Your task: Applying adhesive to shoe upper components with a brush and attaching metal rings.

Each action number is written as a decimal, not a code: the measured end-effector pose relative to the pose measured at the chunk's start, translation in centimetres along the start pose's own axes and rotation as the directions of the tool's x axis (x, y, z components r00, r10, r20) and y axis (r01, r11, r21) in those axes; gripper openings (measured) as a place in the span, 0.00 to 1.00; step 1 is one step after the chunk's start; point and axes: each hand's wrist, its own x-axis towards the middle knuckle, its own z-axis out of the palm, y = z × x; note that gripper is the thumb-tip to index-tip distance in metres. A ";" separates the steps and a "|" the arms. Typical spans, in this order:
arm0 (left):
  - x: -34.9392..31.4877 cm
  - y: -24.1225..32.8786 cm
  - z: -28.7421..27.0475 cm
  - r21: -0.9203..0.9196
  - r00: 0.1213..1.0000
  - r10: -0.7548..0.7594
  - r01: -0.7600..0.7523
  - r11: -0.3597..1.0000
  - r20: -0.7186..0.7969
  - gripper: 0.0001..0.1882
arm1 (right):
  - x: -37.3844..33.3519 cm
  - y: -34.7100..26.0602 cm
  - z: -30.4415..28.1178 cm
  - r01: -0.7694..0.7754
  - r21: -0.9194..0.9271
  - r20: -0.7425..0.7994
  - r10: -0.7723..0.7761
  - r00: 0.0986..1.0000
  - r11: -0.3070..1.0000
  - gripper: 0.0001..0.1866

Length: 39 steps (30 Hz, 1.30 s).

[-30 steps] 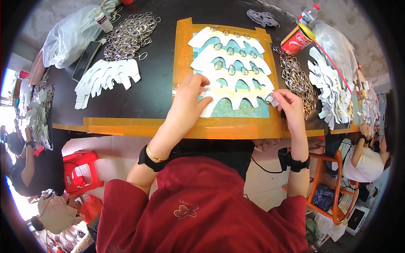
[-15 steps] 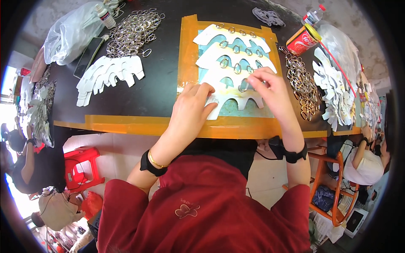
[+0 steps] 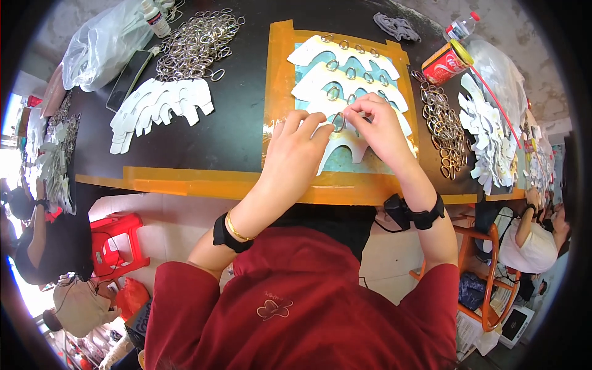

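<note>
On an amber-taped board (image 3: 277,80) lie rows of white comb-shaped pieces (image 3: 308,52), with oval metal rings (image 3: 351,73) standing along their strips. My right hand (image 3: 385,126) is closed in a pinch at the edge of a larger oval ring (image 3: 338,122) over the nearest white piece (image 3: 341,145). Close beside that ring, my left hand (image 3: 296,145) rests over the left end of the same piece. Its fingers are bent but apart, and what lies beneath them is hidden.
Heaped rings (image 3: 196,43) and stacked white pieces (image 3: 161,105) lie left, near a phone (image 3: 128,80) and a small bottle (image 3: 155,20). On the right are more rings (image 3: 442,126), a red can (image 3: 445,63), white scraps (image 3: 487,132) and a grey cloth (image 3: 396,27).
My right hand has moved left with the ring. My left hand has shifted right and slightly up, its fingers now beside the ring. The view has shifted slightly.
</note>
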 end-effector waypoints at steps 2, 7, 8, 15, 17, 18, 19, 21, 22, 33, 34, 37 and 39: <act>0.1 0.0 0.0 0.020 0.999 0.015 -0.016 1.000 0.046 0.13 | -0.1 -0.3 0.1 0.021 -0.086 -0.024 -0.023 0.999 0.996 0.08; 0.0 0.1 0.2 0.056 0.993 0.061 -0.067 0.996 0.097 0.12 | -0.3 -0.3 0.1 0.024 -0.133 -0.039 -0.030 0.999 0.991 0.07; 0.0 0.1 0.2 0.080 0.992 0.067 -0.076 0.994 0.111 0.12 | -0.3 -0.3 0.2 0.032 -0.147 -0.047 -0.039 0.998 0.989 0.07; 0.2 0.4 0.1 0.116 0.988 0.063 -0.080 0.990 0.139 0.12 | -0.4 -0.4 0.5 0.101 -0.205 -0.057 -0.115 0.992 0.974 0.04; 0.3 0.4 0.2 0.102 0.988 0.067 -0.082 0.991 0.142 0.13 | -0.3 -0.4 0.6 0.132 -0.217 -0.069 -0.150 0.986 0.967 0.04; 0.4 0.4 0.1 0.102 0.987 0.068 -0.083 0.991 0.143 0.13 | -0.3 -0.4 0.6 0.132 -0.217 -0.070 -0.150 0.986 0.967 0.04; 0.5 0.5 0.1 0.109 0.985 0.066 -0.084 0.991 0.161 0.13 | -0.3 -0.5 0.6 0.121 -0.205 -0.060 -0.136 0.989 0.971 0.04; 0.6 0.5 0.0 0.115 0.982 0.066 -0.087 0.990 0.179 0.13 | -0.2 -0.2 0.5 0.110 -0.195 -0.051 -0.122 0.991 0.975 0.04; 0.7 0.6 0.0 0.134 0.979 0.074 -0.100 0.986 0.190 0.13 | -0.3 0.2 0.6 0.168 -0.230 -0.049 -0.184 0.982 0.959 0.04; 0.7 0.7 0.3 0.165 0.970 0.091 -0.130 0.978 0.225 0.12 | -1.4 -0.9 0.6 0.326 -0.330 -0.092 -0.374 0.923 0.886 0.03; 0.6 0.5 0.5 0.182 0.970 0.098 -0.140 0.973 0.223 0.11 | -1.6 -1.0 0.7 0.341 -0.345 -0.063 -0.384 0.921 0.874 0.04; 0.7 0.1 0.5 0.153 0.972 0.105 -0.138 0.979 0.209 0.10 | -2.0 -0.8 0.7 0.336 -0.367 -0.028 -0.371 0.928 0.868 0.04; 0.8 -0.3 0.4 0.107 0.975 0.102 -0.125 0.986 0.199 0.09 | -2.0 -0.6 0.6 0.315 -0.372 -0.021 -0.347 0.937 0.873 0.03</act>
